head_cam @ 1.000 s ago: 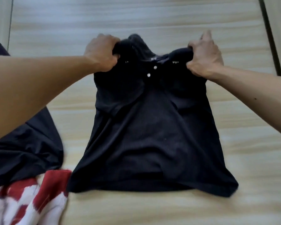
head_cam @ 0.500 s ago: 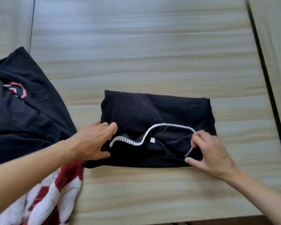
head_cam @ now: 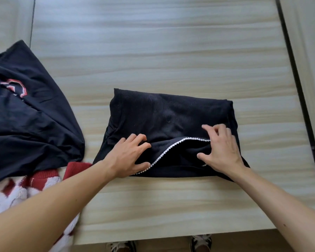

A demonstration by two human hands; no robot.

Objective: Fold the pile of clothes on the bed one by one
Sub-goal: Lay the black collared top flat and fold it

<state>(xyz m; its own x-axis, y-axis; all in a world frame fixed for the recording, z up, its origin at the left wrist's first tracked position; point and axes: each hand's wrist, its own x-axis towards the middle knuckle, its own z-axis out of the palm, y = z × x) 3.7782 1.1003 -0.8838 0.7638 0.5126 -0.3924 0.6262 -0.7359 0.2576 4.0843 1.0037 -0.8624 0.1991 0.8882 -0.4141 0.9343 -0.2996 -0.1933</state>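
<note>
A black polo shirt (head_cam: 164, 115) lies folded in half on the pale wood-grain bed surface (head_cam: 153, 42), its collar with white scalloped trim (head_cam: 168, 149) on top at the near edge. My left hand (head_cam: 129, 157) rests flat on the shirt's near left part, fingers spread. My right hand (head_cam: 220, 150) presses on the near right part beside the collar, fingers apart. Neither hand grips the cloth. At the left lies the pile: a dark navy garment (head_cam: 25, 124) with a red and white print, and a red and white knit (head_cam: 25, 186) under it.
The bed's near edge (head_cam: 171, 237) runs just in front of me, with my shoes (head_cam: 200, 242) showing below it. A dark gap (head_cam: 298, 91) borders the surface on the right. Bare wood-grain surface stretches behind the shirt.
The shirt's top was brought down over its lower half a second ago. Since then both hands have let go of the collar and now lie spread on the folded shirt.
</note>
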